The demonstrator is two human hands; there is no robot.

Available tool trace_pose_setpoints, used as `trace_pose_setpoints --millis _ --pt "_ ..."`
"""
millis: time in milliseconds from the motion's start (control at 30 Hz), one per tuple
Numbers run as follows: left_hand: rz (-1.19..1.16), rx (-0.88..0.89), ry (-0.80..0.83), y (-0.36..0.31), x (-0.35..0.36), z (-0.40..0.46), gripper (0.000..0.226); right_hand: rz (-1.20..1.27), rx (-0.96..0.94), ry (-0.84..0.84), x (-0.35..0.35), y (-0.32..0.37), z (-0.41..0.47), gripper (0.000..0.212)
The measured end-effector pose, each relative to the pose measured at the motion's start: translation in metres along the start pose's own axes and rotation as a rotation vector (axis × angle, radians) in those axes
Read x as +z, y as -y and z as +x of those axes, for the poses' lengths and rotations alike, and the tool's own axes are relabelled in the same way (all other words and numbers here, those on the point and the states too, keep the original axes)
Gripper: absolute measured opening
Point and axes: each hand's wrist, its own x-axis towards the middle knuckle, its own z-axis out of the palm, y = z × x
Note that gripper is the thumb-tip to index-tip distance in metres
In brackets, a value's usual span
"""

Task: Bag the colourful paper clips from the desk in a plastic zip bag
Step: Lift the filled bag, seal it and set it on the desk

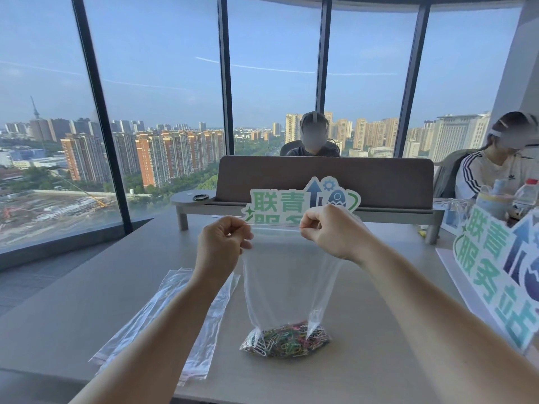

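A clear plastic zip bag [288,275] hangs upright over the desk, its bottom resting on the desk top. A heap of colourful paper clips [287,339] lies inside the bottom of the bag. My left hand [223,243] pinches the left end of the bag's red zip strip. At the right end of that strip my right hand [332,231] pinches it too. The strip runs taut and straight between both hands.
Several spare clear bags [163,313] lie flat on the grey desk [87,301] to the left. A green-lettered sign [495,272] stands at the right, another [303,202] behind the bag. A divider panel [379,179] and two seated persons are beyond.
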Motion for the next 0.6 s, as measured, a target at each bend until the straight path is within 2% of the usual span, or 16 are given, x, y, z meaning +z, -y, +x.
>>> trace_pose_setpoints --millis 600 --pt "-0.066 -0.052 -0.033 0.014 -0.002 0.009 0.022 -0.025 0.12 -0.047 -0.009 -0.044 -0.013 0.012"
